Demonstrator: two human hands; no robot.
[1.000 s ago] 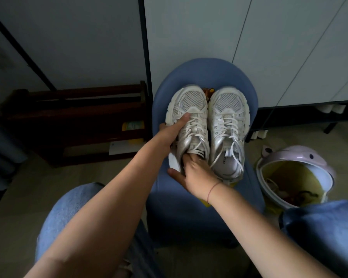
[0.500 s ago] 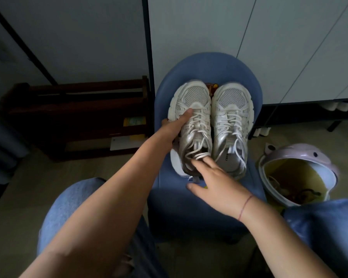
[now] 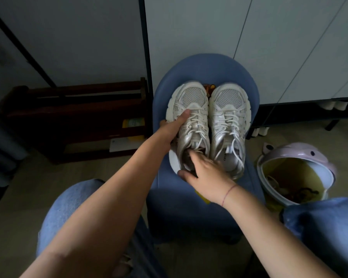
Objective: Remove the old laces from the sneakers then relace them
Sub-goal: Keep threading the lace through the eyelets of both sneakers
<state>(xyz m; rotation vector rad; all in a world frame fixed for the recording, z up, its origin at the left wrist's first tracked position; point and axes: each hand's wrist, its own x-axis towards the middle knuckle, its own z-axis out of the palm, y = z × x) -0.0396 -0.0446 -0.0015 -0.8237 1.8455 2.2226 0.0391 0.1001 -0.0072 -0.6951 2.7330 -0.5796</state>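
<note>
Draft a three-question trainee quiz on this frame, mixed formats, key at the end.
1. True or false: the left sneaker and the right sneaker both have laces threaded.
2. The sneakers rest on: A) a bed B) the blue chair C) a table.
3. Which sneaker do the left hand and the right hand both touch?
Key: 1 true; 2 B; 3 the left sneaker.

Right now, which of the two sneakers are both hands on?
The sneaker nearer the dark wooden rack: the left hand holds its side and the right hand reaches its collar. The other sneaker, nearer the lilac bin, is held by neither.
</note>
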